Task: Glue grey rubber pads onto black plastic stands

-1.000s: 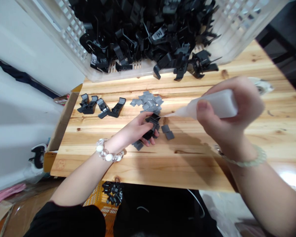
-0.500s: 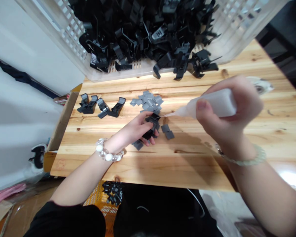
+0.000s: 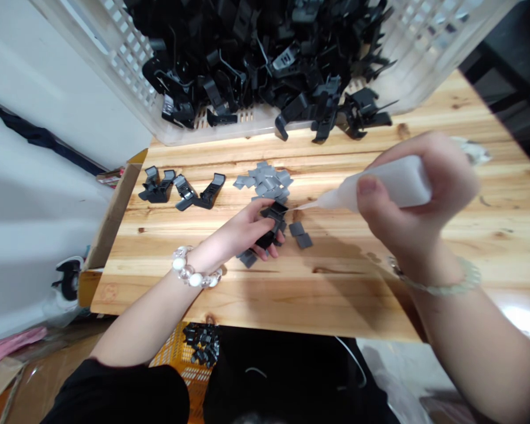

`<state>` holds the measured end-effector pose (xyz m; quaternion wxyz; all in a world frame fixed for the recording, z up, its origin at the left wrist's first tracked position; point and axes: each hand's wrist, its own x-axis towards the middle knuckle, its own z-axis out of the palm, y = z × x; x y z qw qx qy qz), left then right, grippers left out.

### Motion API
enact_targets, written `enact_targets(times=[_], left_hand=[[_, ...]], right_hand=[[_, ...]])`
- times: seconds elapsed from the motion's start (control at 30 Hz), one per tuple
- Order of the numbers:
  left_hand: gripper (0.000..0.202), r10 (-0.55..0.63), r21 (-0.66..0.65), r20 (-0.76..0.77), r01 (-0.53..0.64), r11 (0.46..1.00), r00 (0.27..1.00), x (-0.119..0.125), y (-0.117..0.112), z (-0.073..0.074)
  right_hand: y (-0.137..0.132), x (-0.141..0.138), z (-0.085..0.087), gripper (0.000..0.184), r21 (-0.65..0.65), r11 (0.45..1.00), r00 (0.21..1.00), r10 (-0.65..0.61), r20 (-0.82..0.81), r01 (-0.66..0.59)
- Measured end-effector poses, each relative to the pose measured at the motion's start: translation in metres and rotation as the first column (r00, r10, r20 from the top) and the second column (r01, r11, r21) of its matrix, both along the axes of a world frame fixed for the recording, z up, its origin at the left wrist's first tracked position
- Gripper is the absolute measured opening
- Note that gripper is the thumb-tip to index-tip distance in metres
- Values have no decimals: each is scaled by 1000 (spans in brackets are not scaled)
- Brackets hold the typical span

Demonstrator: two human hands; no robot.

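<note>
My left hand is closed around a black plastic clip, its fingers hiding much of the part. In my right hand is a white squeeze bottle, lying on its side with the thin nozzle pointing left. The nozzle's tip is close to the clip's upper edge; whether they touch I cannot tell. Behind the left hand lies a pile of small grey square pads. Two loose grey pads rest right of the clip, and more show beneath the left hand.
A white plastic basket full of black clips stands along the table's far side. Several black clips lie at the left on the wooden table. Below the front edge, a yellow basket holds black parts. A cardboard box borders the table's left.
My right hand and the bottle have shifted slightly right, drawing the nozzle back a little from the clip. My left hand stays in place, with the clip's top face showing more.
</note>
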<state>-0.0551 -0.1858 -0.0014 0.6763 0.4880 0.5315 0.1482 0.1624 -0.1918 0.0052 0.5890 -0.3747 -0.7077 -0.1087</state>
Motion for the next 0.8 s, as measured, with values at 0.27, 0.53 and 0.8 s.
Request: enact_targets(times=[0.27, 0.53, 0.8], left_hand=[[49, 3, 2, 6, -3, 1000, 1000, -1, -1, 1], [50, -1, -3, 5, 1, 1000, 1000, 0, -1, 1], [49, -5, -2, 6, 5, 1000, 1000, 0, 0, 3]], right_hand=[[-3, -1, 0, 12, -6, 1000, 1000, -5, 17, 5], [0, 1, 0, 16, 6, 1000, 1000, -14, 22, 13], [-3, -2, 0, 13, -13, 1000, 1000, 0, 10, 0]])
